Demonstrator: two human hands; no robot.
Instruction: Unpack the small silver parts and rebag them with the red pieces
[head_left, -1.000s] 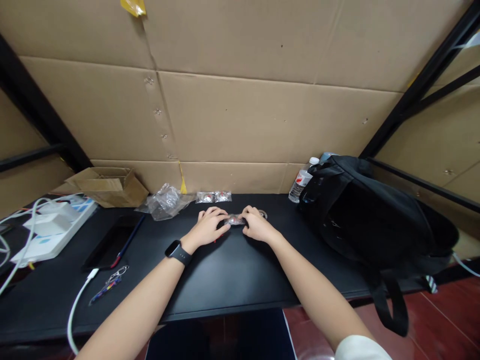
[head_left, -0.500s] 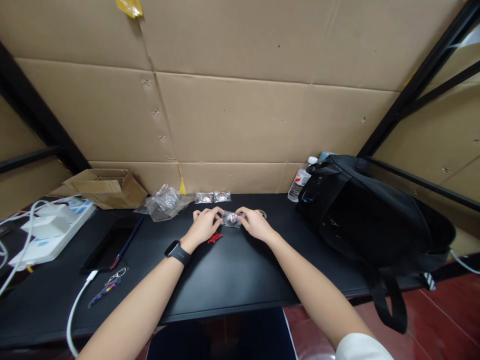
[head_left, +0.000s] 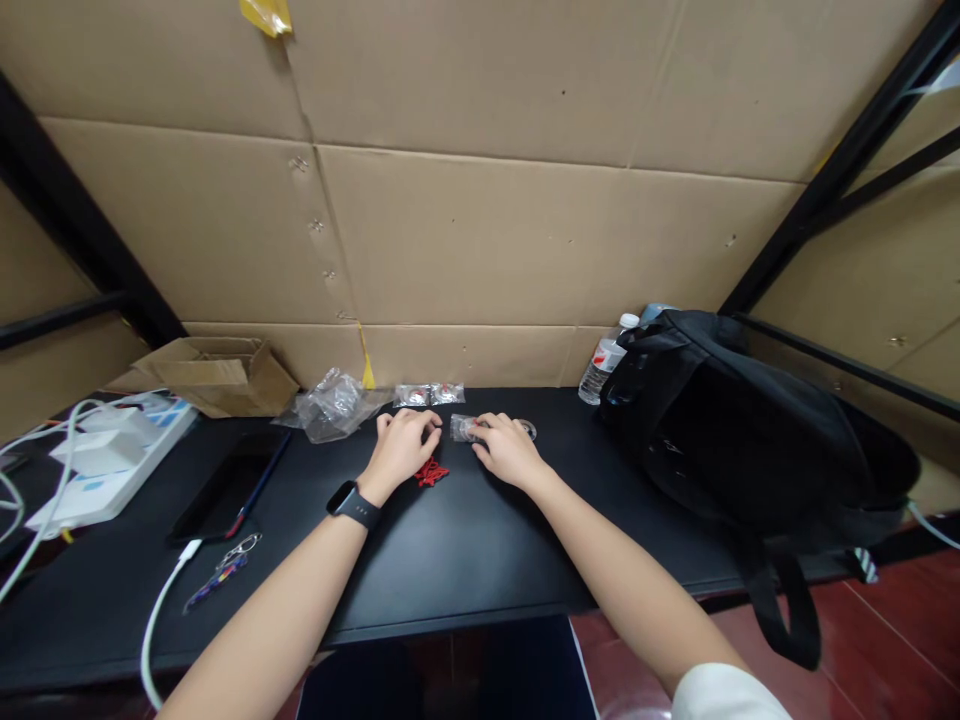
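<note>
My right hand (head_left: 508, 450) has its fingertips on a small clear plastic packet (head_left: 460, 428) and covers part of it. Under and beyond that hand, the edge of a clear ring-shaped thing (head_left: 531, 430) shows. My left hand (head_left: 405, 445), with a black watch on the wrist, hovers low over the table; its fingers are bent and apart, with nothing seen in them. Just beside its thumb lies a small heap of red cord-like pieces (head_left: 431, 473). Two more clear packets with shiny contents (head_left: 428, 395) rest behind the hands, near the cardboard wall.
Crumpled clear plastic (head_left: 335, 405) and an open cardboard box (head_left: 225, 380) stand at back left. Farther left are a white power strip (head_left: 124, 465), a black phone (head_left: 229, 487) and a keychain (head_left: 223, 575). A water bottle (head_left: 602, 362) and black backpack (head_left: 757, 440) occupy the right.
My left hand has let go of the packet and drawn slightly left. The packet, flat between both hands before, is now only at my right hand's fingertips.
</note>
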